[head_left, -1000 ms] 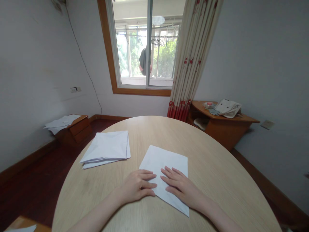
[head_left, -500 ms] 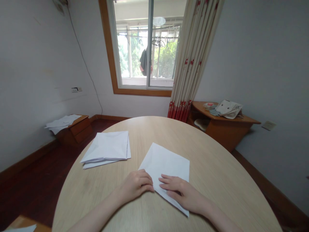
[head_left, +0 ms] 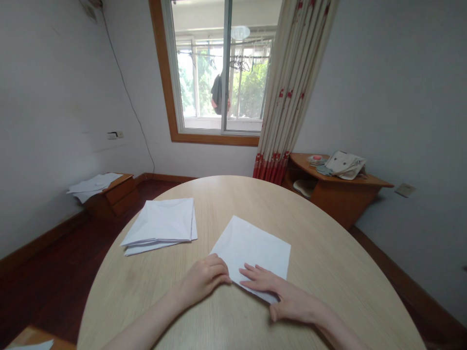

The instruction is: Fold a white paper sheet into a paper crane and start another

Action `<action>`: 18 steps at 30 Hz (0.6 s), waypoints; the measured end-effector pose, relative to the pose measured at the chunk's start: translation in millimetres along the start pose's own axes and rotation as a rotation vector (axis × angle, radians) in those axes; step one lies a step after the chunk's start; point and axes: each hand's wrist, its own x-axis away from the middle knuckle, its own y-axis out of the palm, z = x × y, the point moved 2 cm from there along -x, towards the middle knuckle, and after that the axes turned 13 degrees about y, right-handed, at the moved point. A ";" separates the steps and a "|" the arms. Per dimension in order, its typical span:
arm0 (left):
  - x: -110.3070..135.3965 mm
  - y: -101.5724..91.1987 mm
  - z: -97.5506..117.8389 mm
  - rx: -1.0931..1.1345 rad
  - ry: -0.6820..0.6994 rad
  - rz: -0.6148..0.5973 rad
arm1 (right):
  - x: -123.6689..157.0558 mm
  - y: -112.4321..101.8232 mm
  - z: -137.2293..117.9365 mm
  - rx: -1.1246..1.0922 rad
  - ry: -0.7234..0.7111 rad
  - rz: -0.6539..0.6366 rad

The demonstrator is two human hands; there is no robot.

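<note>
A folded sheet of white paper (head_left: 255, 243) lies at an angle on the round table in the head view. My left hand (head_left: 209, 274) has its fingers curled together over the paper's left edge, seeming to grip it there. On the paper's near part rests my right hand (head_left: 273, 289), its fingers spread flat and its thumb stretched out toward the near side. The right hand hides part of the paper's near right edge. To the left lies a stack of folded white papers (head_left: 166, 221), apart from both hands.
The round wooden table (head_left: 328, 272) fills the foreground. At the left wall, a low cabinet (head_left: 122, 194) bears loose sheets of paper (head_left: 95, 183). A corner desk (head_left: 343, 199) at the right holds a light bag (head_left: 346, 164). Behind are a window and a curtain (head_left: 292, 92).
The paper has turned slightly, its far right corner moving right. The near corner that stuck out beside my right hand no longer shows. My right thumb has swung outward; my left hand barely moved.
</note>
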 end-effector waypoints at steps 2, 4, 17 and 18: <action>0.0 -0.3 0.0 -0.003 -0.015 0.012 | 0.9 -0.6 1.6 -0.004 -0.004 -0.020; -0.3 -1.0 0.1 -0.004 -0.043 0.017 | 2.6 -1.1 4.9 -0.023 0.018 -0.029; -1.0 -2.9 -2.8 -0.136 -0.156 0.009 | 0.7 0.4 14.2 -0.136 0.199 0.322; -1.2 -3.1 -2.4 -0.144 -0.154 0.001 | 0.0 0.5 15.8 -0.137 0.209 0.352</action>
